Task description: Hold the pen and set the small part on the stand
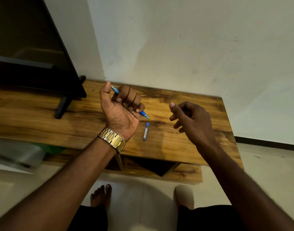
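Note:
My left hand is turned palm up above the wooden table and grips a blue pen in its curled fingers. The pen's tip sticks out to the right, its other end shows between thumb and forefinger. A gold watch sits on that wrist. A small blue and white tube lies flat on the table just below the pen tip. My right hand hovers to the right of the tube with loosely curled fingers, holding nothing.
A black television on a stand fills the table's left end. The white wall runs behind the table. An open shelf lies under the tabletop. My bare feet stand on the tiled floor. Blurred plastic lies at left.

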